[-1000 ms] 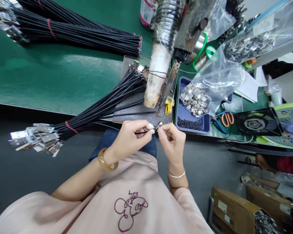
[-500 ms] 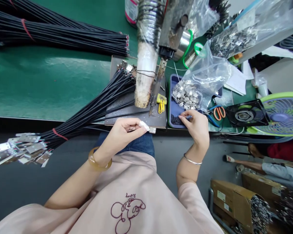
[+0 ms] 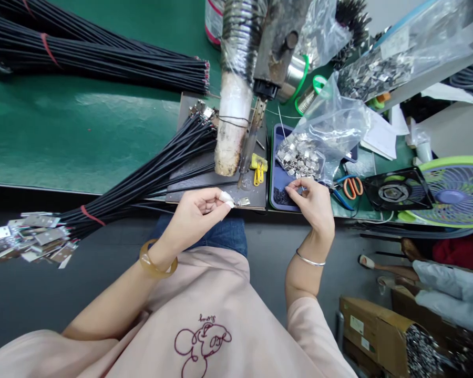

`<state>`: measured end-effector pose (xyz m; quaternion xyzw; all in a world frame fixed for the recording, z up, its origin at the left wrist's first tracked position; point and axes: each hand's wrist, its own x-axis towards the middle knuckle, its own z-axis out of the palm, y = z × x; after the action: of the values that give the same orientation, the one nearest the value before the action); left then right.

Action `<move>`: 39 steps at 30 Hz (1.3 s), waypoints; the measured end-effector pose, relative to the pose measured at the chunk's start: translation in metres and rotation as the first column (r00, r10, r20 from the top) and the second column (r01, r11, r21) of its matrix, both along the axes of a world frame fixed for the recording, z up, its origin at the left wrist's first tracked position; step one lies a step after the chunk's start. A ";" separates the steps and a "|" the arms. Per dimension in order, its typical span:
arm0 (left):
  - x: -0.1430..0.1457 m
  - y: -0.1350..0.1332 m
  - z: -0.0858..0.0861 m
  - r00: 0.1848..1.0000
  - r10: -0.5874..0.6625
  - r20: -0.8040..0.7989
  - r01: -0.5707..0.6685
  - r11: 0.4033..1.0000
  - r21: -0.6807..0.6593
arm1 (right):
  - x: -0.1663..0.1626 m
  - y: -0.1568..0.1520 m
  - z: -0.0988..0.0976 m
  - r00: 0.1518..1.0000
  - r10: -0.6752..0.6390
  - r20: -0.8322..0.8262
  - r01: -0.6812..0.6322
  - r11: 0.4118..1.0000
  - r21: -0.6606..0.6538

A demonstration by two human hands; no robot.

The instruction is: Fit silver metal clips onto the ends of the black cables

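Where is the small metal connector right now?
In the head view, the metal connector is pinched at the left hand's fingertips near centre, over the dark plate's front edge, left of the blue tray where the right hand reaches.

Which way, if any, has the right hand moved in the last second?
Yes: the right hand went right, from the metal clip in the left hand to the blue tray.

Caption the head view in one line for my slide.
Left hand pinches a small metal connector while the right hand reaches into the blue tray.
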<state>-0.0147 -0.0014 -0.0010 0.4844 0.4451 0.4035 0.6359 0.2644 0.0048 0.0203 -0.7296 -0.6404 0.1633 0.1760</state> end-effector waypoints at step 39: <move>0.007 -0.009 -0.006 0.985 0.117 -0.130 -0.088 0.974 0.209 | -0.090 -0.044 -0.005 0.824 0.087 -0.559 0.021 0.983 0.184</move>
<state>-0.0074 -0.0109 -0.0066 0.5504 0.4702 0.4435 0.5285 0.1748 -0.0393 0.0152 -0.6180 -0.5844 0.3158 0.4205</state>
